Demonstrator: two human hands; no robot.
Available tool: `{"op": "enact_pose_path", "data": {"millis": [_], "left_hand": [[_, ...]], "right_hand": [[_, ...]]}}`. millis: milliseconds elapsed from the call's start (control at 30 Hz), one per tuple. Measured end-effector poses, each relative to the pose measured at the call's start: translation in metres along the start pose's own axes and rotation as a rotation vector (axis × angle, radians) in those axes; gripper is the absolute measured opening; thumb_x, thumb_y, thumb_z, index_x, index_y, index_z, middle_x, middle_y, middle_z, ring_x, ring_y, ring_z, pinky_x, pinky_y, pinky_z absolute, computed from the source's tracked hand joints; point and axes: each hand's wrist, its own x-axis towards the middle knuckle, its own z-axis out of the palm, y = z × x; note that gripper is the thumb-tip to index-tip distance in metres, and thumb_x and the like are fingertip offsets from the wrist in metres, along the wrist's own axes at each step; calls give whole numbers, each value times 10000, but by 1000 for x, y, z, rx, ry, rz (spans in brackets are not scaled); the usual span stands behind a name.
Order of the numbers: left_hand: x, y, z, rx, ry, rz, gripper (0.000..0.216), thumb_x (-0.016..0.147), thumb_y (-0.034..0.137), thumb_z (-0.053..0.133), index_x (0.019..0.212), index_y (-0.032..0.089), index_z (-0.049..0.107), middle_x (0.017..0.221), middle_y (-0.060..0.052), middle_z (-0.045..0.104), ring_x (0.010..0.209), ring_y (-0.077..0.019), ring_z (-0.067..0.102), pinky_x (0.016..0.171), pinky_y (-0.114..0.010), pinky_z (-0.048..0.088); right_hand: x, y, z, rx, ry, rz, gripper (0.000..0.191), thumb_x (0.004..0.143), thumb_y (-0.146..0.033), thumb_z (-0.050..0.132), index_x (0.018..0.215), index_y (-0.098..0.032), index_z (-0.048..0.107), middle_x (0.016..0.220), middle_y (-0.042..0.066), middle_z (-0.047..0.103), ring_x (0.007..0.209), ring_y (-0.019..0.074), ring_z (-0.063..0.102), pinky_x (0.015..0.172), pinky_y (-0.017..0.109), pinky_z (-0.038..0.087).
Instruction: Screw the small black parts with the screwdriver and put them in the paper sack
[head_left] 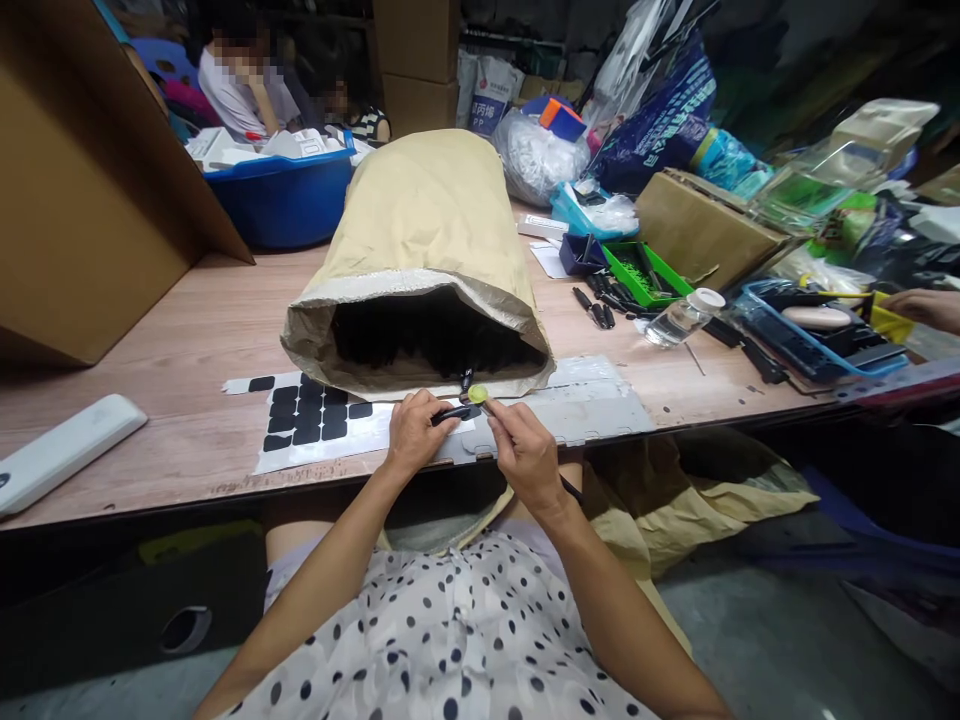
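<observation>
At the table's front edge, my left hand (412, 432) is closed on a small black elongated part (454, 413). My right hand (525, 448) pinches a thin tool with a yellow-green rounded piece (478, 395) at its far end, close to the black part; whether they touch I cannot tell. Just beyond my hands lies a large tan woven sack (427, 205), its mouth toward me and dark black contents inside. One small black piece (467, 379) shows at its lip. A white sheet of black rounded stickers (307, 412) lies left of my left hand.
A grey cardboard sheet (592, 405) lies under and right of my hands. Farther right are a clear bottle (684, 318), a green tray (646, 274) and a blue basket (817, 335). Another person's hand (926, 308) shows far right. A blue tub (277, 205) and cardboard box (97, 180) stand left.
</observation>
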Motion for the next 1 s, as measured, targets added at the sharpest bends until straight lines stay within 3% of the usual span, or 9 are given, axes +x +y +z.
{"op": "enact_pose_path", "data": {"millis": [133,300,533,667,833,1000], "left_hand": [[0,1,1,16,-3,-11,130,800,276,743,921,292,785,855,-10,671,878,-213,601,802,-347,456],[0,3,0,-8,-12,-37,132,791,272,756,917,299,786,858,-6,680,898,-218,603,829,-353,457],[1,3,-4,-20,-20,-51,97,765,249,771,854,287,770,823,0,680,872,-217,606,835,-356,458],[0,6,-4,2,-26,-53,98,743,267,780,837,275,755,844,-6,683,892,-226,604,844,-360,455],[2,3,-4,32,-29,-12,67,794,306,720,848,268,728,839,-11,672,884,-227,597,825,-358,459],[-17,7,-15,-42,25,192,200,927,337,541,934,223,705,885,-58,692,866,-227,620,810,-369,493]], "right_hand": [[-5,1,5,-86,-51,23,332,1019,-269,433,1196,-256,714,898,59,693,806,179,658,722,262,525],[-1,-5,4,-47,-9,-12,335,1021,-256,430,1218,-232,699,938,69,698,840,177,662,770,266,527],[-3,-9,10,-82,-99,-21,322,994,-227,457,1196,-251,706,886,40,686,796,167,656,709,248,513],[8,18,1,-186,-58,40,295,966,-210,502,1155,-259,723,947,44,699,867,180,648,760,262,497],[27,65,-4,-375,-112,21,264,900,-157,568,1044,-266,761,844,44,677,808,204,580,736,301,449],[27,82,5,-333,-78,-60,277,910,-146,536,1041,-255,755,869,51,670,836,210,540,782,312,443]]}}
